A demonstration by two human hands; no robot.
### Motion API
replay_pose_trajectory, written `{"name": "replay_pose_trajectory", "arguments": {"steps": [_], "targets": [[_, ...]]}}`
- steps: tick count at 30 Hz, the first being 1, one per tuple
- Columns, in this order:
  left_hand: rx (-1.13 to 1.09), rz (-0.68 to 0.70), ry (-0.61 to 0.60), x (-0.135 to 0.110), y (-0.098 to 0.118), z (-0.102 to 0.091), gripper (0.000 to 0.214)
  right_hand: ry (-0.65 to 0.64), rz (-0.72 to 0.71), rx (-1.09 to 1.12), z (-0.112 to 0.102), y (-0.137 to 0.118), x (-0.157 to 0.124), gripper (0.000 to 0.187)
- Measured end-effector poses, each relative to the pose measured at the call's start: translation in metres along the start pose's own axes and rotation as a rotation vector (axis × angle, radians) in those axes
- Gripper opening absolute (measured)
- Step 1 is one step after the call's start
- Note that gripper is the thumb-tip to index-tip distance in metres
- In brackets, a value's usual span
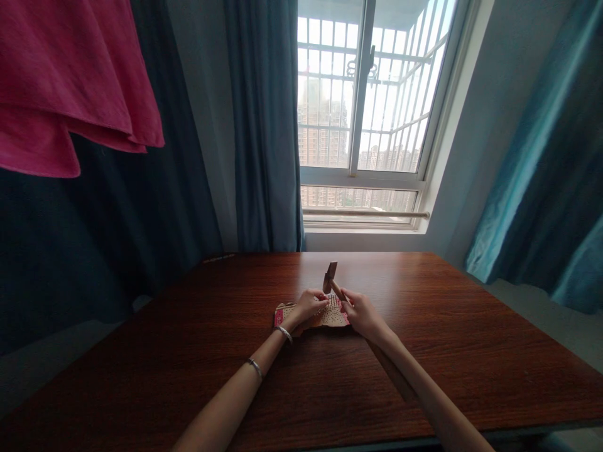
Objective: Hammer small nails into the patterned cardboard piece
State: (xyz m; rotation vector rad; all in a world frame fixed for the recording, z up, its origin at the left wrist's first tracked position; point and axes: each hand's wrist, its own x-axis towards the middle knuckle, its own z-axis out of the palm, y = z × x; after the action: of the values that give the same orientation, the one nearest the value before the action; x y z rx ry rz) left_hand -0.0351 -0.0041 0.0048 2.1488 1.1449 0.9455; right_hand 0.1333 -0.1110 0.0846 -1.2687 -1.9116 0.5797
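My right hand [362, 312] is closed around the wooden handle of a hammer [331, 277], whose head is raised above a piece of cardboard [336, 319]. The cardboard is tan with pink-red printed parts and a ragged near edge, and it lies flat on the table. Many small dark dots cover its surface, and several thin dark nail-like pieces stand at its far side. My left hand [309, 304] is over the cardboard's middle, fingertips pinched together close below the hammer head. What they hold, if anything, is too small to make out.
A dark reddish-brown wooden table [198, 376] spreads out beneath both arms. Behind it are a barred window [362, 125] and a blue curtain [264, 125]. Pink cloth [80, 81] hangs at the upper left, and another blue curtain [532, 163] hangs at the right.
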Motion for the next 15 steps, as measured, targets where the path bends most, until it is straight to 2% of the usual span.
{"name": "replay_pose_trajectory", "arguments": {"steps": [7, 15], "targets": [[0.036, 0.038, -0.007, -0.0017, 0.0054, -0.0015, 0.021, 0.009, 0.026, 0.031, 0.0022, 0.0052, 0.0012, 0.028], [0.055, 0.052, -0.003, -0.0027, 0.0091, -0.0027, 0.017, 0.036, 0.019, 0.118, -0.0029, -0.0016, 0.0011, 0.029]]}}
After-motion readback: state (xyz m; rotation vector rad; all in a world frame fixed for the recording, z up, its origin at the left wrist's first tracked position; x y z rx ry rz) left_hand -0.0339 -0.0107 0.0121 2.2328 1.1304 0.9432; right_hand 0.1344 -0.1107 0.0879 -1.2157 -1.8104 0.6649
